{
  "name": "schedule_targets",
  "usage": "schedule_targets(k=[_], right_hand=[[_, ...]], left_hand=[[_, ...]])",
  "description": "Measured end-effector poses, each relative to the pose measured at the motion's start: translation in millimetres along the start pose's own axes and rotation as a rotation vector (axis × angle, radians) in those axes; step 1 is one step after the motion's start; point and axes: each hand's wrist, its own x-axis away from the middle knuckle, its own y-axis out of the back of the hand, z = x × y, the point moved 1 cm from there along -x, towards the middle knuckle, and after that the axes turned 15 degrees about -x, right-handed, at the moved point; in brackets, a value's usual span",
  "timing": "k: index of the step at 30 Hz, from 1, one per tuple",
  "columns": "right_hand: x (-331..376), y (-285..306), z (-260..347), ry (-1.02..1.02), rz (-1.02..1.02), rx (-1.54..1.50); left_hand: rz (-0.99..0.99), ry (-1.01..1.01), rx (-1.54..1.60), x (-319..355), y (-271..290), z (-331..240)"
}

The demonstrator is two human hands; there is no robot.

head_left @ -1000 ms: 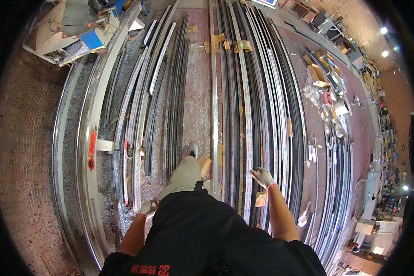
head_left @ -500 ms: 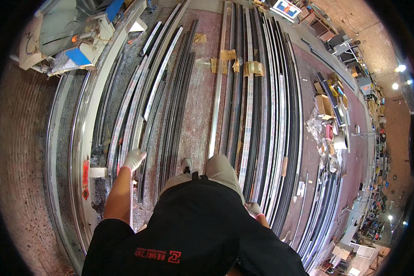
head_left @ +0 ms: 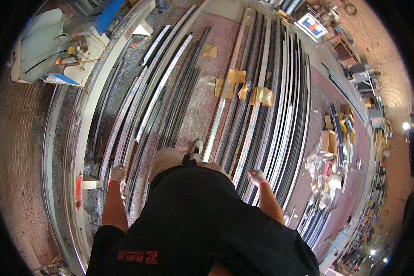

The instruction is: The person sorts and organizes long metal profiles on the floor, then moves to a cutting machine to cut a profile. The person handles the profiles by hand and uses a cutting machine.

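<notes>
While you are walking along the floor (head_left: pixel 202 101), your left hand (head_left: pixel 118 174) is hanging at eight o'clock above the pale metal strips (head_left: pixel 138 119), and your right hand (head_left: pixel 256 177) is hanging at four o'clock over the dark profiles (head_left: pixel 267 129). Both grips are gloved, loosely curled and holding nothing.

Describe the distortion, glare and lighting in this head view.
Head view: strong fisheye, the long metal strips bow toward the black rim; bright lamp glare at right; floor evenly lit; left hand and right hand small but fairly sharp.
</notes>
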Motion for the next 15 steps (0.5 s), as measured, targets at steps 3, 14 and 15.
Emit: schedule_targets(k=[3,14,15], right_hand=[[-91,93,97,0.320,-0.146,0.098],[-235,171,389,0.918,-0.004,0.855],[-239,167,404,0.975,0.015,1.224]], left_hand=[[-0.221,0.021,0.110,7,10,-6],[-0.586,0.347,0.659,-155,97,-45],[-0.671,0.341,0.715,-188,126,-44]])
